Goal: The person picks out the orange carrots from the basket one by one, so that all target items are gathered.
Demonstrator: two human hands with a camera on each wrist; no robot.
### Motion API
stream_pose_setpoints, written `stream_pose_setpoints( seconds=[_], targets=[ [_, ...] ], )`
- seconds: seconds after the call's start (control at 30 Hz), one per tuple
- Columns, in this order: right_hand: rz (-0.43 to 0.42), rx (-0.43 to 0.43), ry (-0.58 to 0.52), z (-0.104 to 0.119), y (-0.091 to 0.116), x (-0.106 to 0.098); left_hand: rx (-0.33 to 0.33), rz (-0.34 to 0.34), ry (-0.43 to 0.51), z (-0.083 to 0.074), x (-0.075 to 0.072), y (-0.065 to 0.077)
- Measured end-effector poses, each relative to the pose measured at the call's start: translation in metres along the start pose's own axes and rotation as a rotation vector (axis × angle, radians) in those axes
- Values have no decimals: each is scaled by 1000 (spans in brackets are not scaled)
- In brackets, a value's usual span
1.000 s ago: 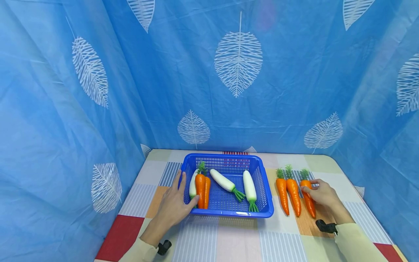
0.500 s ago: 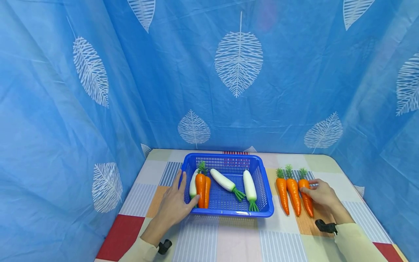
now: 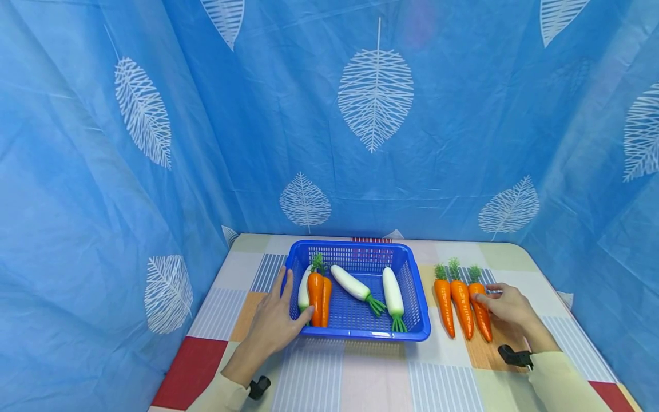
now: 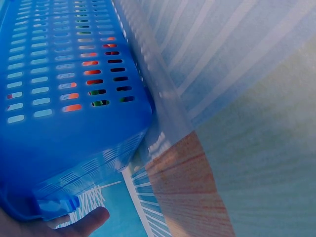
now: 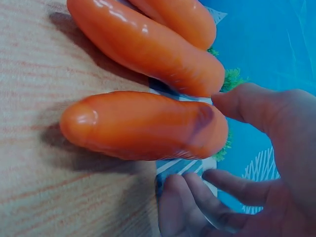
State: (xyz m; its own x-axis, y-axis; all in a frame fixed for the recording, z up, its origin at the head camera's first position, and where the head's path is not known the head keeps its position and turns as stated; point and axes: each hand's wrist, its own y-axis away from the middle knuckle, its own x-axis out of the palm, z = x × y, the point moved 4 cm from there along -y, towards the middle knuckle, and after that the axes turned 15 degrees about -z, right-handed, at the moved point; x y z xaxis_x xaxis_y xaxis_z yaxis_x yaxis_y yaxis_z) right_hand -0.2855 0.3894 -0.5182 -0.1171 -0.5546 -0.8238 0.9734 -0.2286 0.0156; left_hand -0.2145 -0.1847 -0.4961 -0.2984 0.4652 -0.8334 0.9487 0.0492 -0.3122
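Observation:
In the head view my left hand (image 3: pixel 278 320) rests at the left end of a blue plastic basket (image 3: pixel 360 335), fingers straight and spread, thumb over its near left corner. Inside lie two carrots (image 3: pixel 315 297) on the left, beside a white radish (image 3: pixel 302 297) partly under them. A second white radish (image 3: pixel 350 283) lies slanted in the middle, a third radish (image 3: pixel 392 292) on the right. To the basket's right, three carrots (image 3: pixel 480 312) stand in a row on the cloth. My right hand (image 5: pixel 256 158) is around the rightmost carrot (image 5: pixel 143 126), thumb above it and fingers parted from its side.
A checked, striped tablecloth (image 3: pixel 370 377) covers the table. Blue curtains (image 3: pixel 437 143) with white leaf prints hang close behind the table and along both sides. The basket's slotted wall (image 4: pixel 64 94) fills the upper left of the left wrist view.
The rightmost carrot has shifted left, up beside the middle one, with my right hand at it. My left hand and the basket have stayed in place.

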Motion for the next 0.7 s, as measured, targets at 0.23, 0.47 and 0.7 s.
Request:
stream_pose_setpoints(
  seconds=[0.23, 0.47, 0.7],
  targets=[
    [-138, 10, 27, 12, 5, -12, -2, 1, 2, 0, 1, 0],
    [-268, -154, 13, 54, 16, -21, -18, 39, 14, 0, -2, -1],
    [-236, -276, -20, 108, 25, -18, -38, 87, 41, 1, -7, -2]
  ],
)
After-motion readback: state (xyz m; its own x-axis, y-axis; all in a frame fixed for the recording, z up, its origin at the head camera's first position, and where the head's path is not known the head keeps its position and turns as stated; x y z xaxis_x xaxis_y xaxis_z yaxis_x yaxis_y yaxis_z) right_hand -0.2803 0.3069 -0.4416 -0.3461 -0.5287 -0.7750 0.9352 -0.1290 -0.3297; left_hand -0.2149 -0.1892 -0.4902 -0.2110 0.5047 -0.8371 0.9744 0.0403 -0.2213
